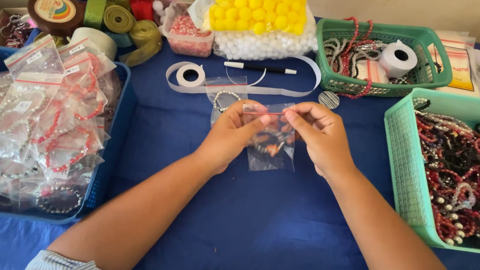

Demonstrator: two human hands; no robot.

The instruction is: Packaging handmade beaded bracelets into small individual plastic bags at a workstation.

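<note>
A small clear zip bag point(273, 141) with a beaded bracelet inside is pinched at its top edge by the left hand point(234, 133) and the right hand point(319, 135), above the middle of the blue tablecloth point(252, 220); a blue tray point(105, 152) of filled bags lies left; a green basket point(406, 161) of bracelets lies right.

Blue cloth point(277, 224) btw the arms is staying open. Blue tray point(113, 134) is blocking left side, teal basket point(406, 161) right, tape roll point(190, 74) and pen point(260, 67) behind.
</note>
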